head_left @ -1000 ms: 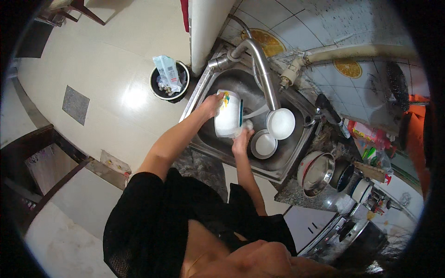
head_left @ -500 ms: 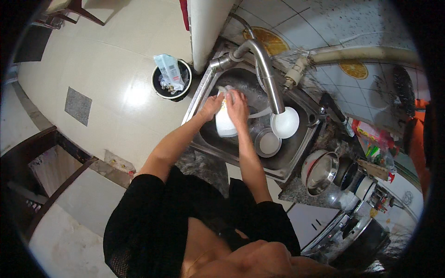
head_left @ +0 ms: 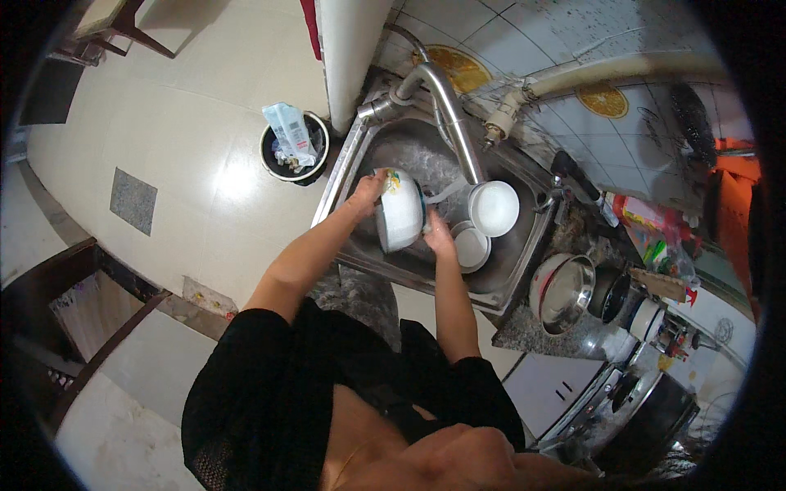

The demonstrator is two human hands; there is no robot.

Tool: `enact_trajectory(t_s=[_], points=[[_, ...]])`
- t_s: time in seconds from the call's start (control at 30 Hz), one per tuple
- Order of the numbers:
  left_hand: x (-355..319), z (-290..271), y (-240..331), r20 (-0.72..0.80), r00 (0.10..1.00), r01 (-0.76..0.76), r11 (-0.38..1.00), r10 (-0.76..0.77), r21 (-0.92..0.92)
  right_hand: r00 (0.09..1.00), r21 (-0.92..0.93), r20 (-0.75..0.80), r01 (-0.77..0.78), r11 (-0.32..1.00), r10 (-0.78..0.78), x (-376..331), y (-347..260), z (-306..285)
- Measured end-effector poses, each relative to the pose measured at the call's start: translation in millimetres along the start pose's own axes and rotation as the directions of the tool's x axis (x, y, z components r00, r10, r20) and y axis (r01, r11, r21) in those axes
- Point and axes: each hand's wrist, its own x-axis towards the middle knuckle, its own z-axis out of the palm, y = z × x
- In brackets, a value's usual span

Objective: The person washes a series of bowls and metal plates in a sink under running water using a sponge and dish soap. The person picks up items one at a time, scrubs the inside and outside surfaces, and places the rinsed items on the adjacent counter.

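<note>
Left hand (head_left: 366,196) grips the rim of a white bowl (head_left: 399,211) held on edge over the sink (head_left: 360,151); right hand (head_left: 438,240) presses against the bowl's far side; two more bowls (head_left: 493,208) sit in the sink, just beyond; a bin (head_left: 292,149) stands on the floor beside the sink.

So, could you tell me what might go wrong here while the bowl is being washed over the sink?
The white bowl is held on edge between the left hand and right hand; if wet, it could slip and strike the two bowls lying in the sink just beside it, perhaps chipping them. The faucet arches close above, so lifting the bowl carelessly might knock it against the spout.
</note>
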Motion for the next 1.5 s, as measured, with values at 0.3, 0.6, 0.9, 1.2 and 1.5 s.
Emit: enact_trajectory(t_s=[0.3, 0.6, 0.9, 1.2, 1.5], points=[[-28.3, -4.7, 14.7, -0.190, 0.951, -0.051, 0.726, 0.246, 0.686, 0.880, -0.451, 0.142, 0.465, 0.762, -0.453, -56.9, 11.5, 60.5], [-17.3, -20.7, 5.7, -0.085, 0.896, -0.245, 0.644, 0.437, 0.725, 0.862, -0.052, -0.310, 0.406, 0.913, -0.401, 44.4, 44.5, 64.3], [-30.4, -5.0, 26.9, -0.037, 0.910, -0.252, 0.621, 0.413, 0.742, 0.992, 0.093, 0.062, 0.103, 0.990, -0.109, -71.2, 19.7, 77.5], [-52.0, 36.9, -36.2, 0.592, 0.803, -0.563, -0.236, 0.069, 0.792, 0.995, 0.069, -0.043, 0.090, 0.994, -0.087, -106.0, -14.8, 4.8], [-3.6, -11.6, -86.8, 0.685, 0.718, -0.638, -0.512, -0.126, 0.575, 0.575, -0.790, 0.285, 0.594, 0.152, -0.767, -72.6, -22.9, 61.4]])
